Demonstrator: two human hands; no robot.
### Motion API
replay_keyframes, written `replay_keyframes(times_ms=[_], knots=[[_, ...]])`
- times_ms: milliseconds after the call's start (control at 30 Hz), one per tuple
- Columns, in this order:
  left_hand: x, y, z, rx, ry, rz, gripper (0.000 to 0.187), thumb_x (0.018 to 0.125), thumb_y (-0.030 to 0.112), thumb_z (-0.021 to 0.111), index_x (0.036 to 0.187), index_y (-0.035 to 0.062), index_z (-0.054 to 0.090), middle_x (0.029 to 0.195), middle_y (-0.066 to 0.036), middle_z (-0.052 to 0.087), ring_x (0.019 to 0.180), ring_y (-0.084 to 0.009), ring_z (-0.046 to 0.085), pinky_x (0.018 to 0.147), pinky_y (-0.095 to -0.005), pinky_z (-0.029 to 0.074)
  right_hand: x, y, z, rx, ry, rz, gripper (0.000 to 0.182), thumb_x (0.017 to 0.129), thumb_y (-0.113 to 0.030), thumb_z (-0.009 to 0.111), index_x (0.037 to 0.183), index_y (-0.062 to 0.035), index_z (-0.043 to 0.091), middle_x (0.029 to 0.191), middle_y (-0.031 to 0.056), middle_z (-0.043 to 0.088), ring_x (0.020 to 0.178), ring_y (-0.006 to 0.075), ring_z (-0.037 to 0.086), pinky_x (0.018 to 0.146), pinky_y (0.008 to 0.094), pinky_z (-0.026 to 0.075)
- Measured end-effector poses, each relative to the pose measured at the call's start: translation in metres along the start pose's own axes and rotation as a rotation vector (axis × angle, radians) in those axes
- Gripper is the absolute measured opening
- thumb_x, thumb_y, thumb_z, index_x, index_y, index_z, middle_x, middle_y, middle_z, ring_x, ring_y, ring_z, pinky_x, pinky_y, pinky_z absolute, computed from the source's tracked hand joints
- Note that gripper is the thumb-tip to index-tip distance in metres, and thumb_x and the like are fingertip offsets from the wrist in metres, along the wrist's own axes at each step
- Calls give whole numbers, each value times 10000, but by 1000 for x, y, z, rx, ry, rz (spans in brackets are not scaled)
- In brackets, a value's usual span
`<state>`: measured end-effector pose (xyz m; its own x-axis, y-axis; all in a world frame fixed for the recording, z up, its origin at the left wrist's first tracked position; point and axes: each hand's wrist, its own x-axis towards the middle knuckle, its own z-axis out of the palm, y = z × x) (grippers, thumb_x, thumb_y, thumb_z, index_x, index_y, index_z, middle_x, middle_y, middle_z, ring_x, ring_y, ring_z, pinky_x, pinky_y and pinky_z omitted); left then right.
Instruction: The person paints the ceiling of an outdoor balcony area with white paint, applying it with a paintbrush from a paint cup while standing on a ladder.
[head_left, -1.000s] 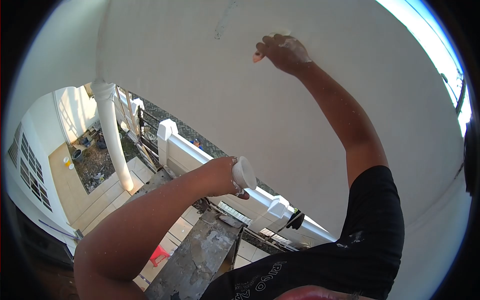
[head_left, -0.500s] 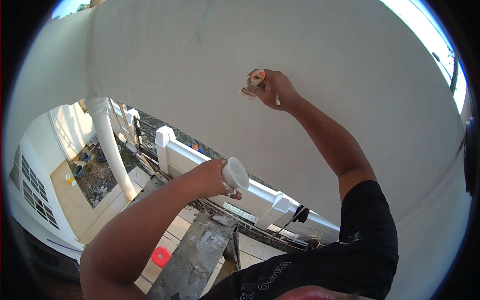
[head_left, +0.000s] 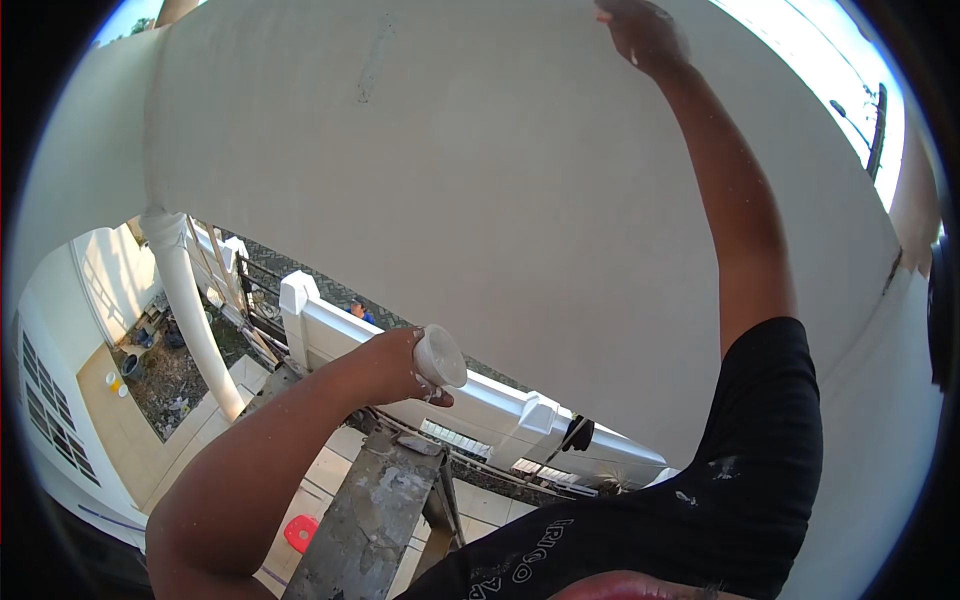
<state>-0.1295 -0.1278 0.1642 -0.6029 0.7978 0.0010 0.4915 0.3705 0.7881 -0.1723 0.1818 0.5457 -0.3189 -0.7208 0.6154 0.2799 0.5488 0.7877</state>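
Observation:
In the lower middle, my left hand (head_left: 395, 367) is closed around a small translucent plastic tub (head_left: 441, 357). White smears mark its fingers, and the tub is tilted, with its round face toward me. High up at the top edge, my right hand (head_left: 645, 38) is raised against or close to the pale plastered wall (head_left: 480, 200); contact cannot be made out. Its fingers are curled, blurred and partly cut off by the frame. A bit of orange shows at the fingertips, but the held thing is too hidden to name. White residue sits on that hand too.
Below me stands a grey, paint-spattered plank (head_left: 370, 510) on a support. A red stool (head_left: 300, 533) is on the tiled floor. A white column (head_left: 190, 300) rises at left, and a white boundary wall (head_left: 480, 390) runs behind the tub. A person in blue (head_left: 361, 312) is beyond it.
My right hand has moved up and to the right along the wall, to the top edge of the view. My left hand still holds the tub. The whole view has shifted slightly.

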Motion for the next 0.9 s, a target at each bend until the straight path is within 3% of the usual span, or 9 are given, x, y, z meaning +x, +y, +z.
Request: replay_keyframes(times_ms=[133,233,367,467,567,667,733,800,900], knots=[[1,-2,0,38,-11,26,797,615,333,926,1252,31,556,1188,-153,652,1121,-290,618,1007,-384,472,-92,-111,-7,73,-129,-343,109,820,-128,667,907,-157,610,916,-11,612,876,163,671,746,324,593],[2,-2,1,52,18,-9,797,616,323,926,1255,28,554,1183,-149,656,1122,-285,618,1010,-382,470,-97,-119,-30,496,-106,-124,161,820,-109,685,969,-148,636,873,1,632,765,165,643,653,334,549],[5,-7,2,-50,-6,15,796,615,325,927,1251,27,555,1183,-150,656,1122,-283,618,1011,-381,469,-27,-55,-41,717,-312,422,182,895,-207,653,1030,-87,631,892,43,660,759,232,638,655,343,515],[-3,0,-2,14,18,-25,780,623,317,924,1245,22,557,1175,-148,659,1117,-281,621,1008,-376,471,-3,51,25,721,-209,323,176,916,-212,619,1052,-99,622,929,47,663,816,245,644,687,354,515],[-3,2,-3,13,7,-19,772,625,323,923,1239,25,561,1171,-150,660,1116,-281,622,1005,-371,472,24,105,14,955,153,575,199,1002,-191,483,940,-66,624,878,106,673,764,176,657,708,324,536],[-2,0,-2,24,-5,-13,769,624,328,923,1236,27,566,1174,-154,658,1117,-279,621,1006,-370,471,5,51,-3,153,117,105,310,917,-237,623,1106,8,636,989,196,676,876,262,681,774,359,531],[0,-3,-2,37,-6,-20,779,618,347,925,1236,33,569,1177,-152,658,1124,-281,617,1002,-376,474,-33,-23,-25,141,-190,-10,208,850,-87,599,1037,-177,619,991,-8,649,945,230,648,767,375,544],[-2,0,-2,27,0,-21,785,613,353,927,1236,34,570,1179,-149,658,1126,-281,617,999,-381,477,-85,-78,-25,262,-190,-269,251,810,-33,619,1019,-171,615,957,-13,629,911,197,648,732,361,584],[-1,-1,-4,-19,16,-16,806,605,370,929,1241,32,566,1182,-147,656,1129,-278,616,993,-387,483,-149,-145,-55,539,-288,-233,261,766,-38,659,1001,-146,623,886,8,627,815,222,641,683,368,563]])
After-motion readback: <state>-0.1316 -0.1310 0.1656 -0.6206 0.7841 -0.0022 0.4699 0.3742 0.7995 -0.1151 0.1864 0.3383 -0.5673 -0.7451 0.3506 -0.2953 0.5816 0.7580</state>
